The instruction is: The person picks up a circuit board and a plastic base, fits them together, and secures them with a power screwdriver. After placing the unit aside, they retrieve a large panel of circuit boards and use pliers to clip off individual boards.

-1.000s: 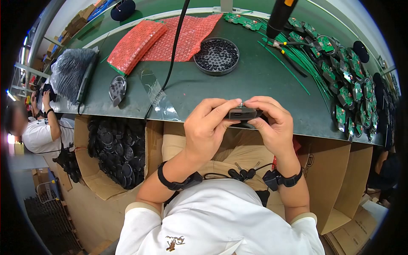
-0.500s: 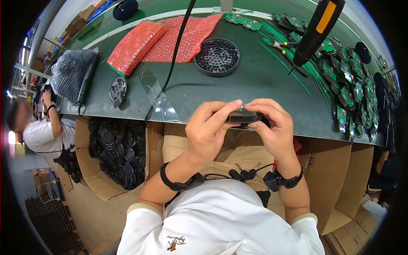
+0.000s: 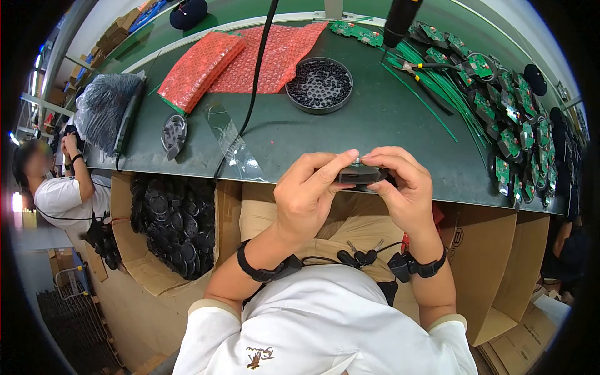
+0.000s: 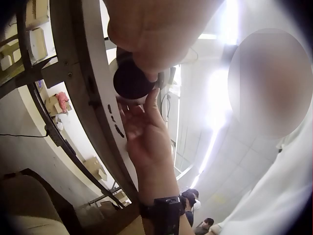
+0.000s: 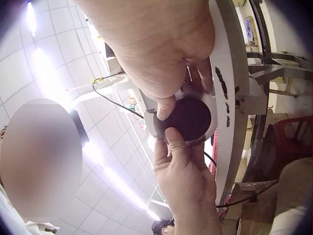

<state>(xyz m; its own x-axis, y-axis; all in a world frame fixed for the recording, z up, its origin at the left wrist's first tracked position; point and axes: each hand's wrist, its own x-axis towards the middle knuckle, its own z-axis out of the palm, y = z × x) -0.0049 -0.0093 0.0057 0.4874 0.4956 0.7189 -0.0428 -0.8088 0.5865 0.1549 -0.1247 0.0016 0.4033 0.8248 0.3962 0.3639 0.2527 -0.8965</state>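
Observation:
Both hands hold a dark plastic housing [image 3: 354, 177] just in front of the bench edge. In the head view its narrow side with a small slot faces me, and a bit of green and metal shows on top between the fingertips. From below, in the right wrist view, it is a round black disc [image 5: 190, 119]. My left hand [image 3: 306, 195] grips its left side, thumb beneath and index finger over the top. The right hand [image 3: 405, 187] pinches the other side, thumb low and fingers above. Both thumbs press against the disc's underside in the right wrist view.
A round dish [image 3: 320, 85] of small black pieces stands mid-bench. Red bubble wrap [image 3: 265, 59], pliers [image 3: 420, 67], green strips and many circuit boards [image 3: 509, 140] lie around. A dark handheld tool [image 3: 400, 22] hangs overhead. Below, a carton [image 3: 226, 209] holds black round parts.
The hanging tool swung right, then back left. Both hands keep their grip, shifting slightly right with the housing, which has tilted a little.

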